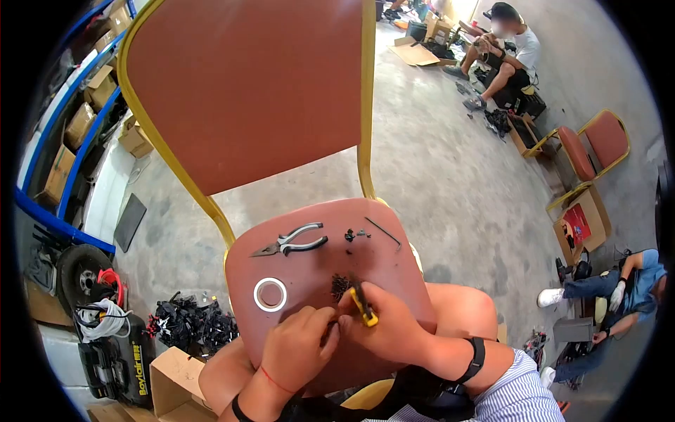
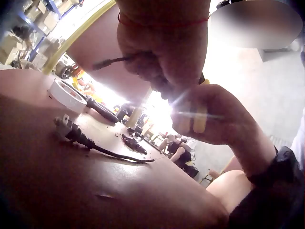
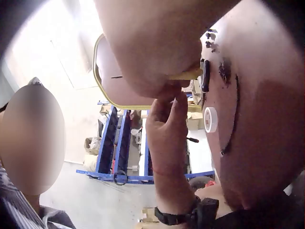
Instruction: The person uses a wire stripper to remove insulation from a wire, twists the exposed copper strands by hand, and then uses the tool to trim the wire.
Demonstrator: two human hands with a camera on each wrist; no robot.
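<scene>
1. With fingers curled in, pinching a small dark piece in the left hand (image 1: 299,344), just beside the other hand and over the near part of the seat; cannot tell its exact shape behind the fingers.
2. Gripping a yellow-and-black handled tool (image 1: 364,306) in the closed right hand (image 1: 387,320); cannot make out the working end.
3. From the left wrist view, showing a thin dark cord end (image 2: 107,63) sticking out past the left hand.
4. Beneath the hands, resting on the reddish-brown padded seat (image 1: 246,271): a thin black cable (image 2: 116,153) with a pale-tipped connector (image 2: 71,131).
5. Beyond the fingers, also lying on the seat: a heap of tiny dark bits (image 1: 341,286), a few small black pieces (image 1: 349,236) and a thin dark rod with a bent end (image 1: 383,231).
6. Toward the left side, laid flat: pliers with grey-and-black handles (image 1: 283,240), above a white ring-shaped roll of tape (image 1: 283,298).
7. Rising behind the seat: a reddish-brown backrest in a gold frame (image 1: 246,84).
8. Farther off, at left: blue metal shelving (image 1: 39,218) and, on the floor, a tangled black heap (image 1: 193,323). At right: a seated person in a white shirt (image 1: 524,53), another in a blue shirt (image 1: 645,278) and a second gold-framed chair (image 1: 576,151).
</scene>
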